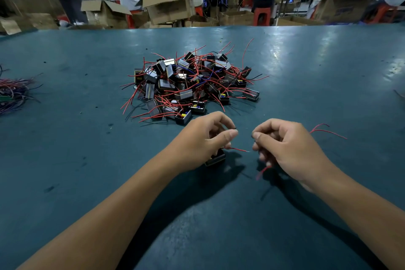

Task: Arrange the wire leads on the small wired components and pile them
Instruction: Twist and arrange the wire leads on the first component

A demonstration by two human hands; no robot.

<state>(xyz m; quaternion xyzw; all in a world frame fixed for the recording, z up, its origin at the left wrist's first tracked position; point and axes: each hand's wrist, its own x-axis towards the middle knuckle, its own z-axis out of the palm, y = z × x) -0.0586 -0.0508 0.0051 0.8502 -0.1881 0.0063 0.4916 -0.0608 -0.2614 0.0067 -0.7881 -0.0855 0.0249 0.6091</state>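
A pile of small black boxed components (190, 85) with red, black and blue wire leads lies on the green table (76, 138), just beyond my hands. My left hand (206, 140) holds one black component (215, 158) under its fingers and pinches a thin dark lead between thumb and forefinger; a red lead (238, 149) sticks out to the right. My right hand (285, 147) is curled, pinching a dark wire end at its fingertips, with red leads (326, 130) trailing past its far side and a red wire (264, 170) below it.
A bundle of purple and red wires (13, 94) lies at the table's left edge. Beyond the table's far edge stand open cardboard boxes (168, 4), red stools (262, 15) and several people at other benches.
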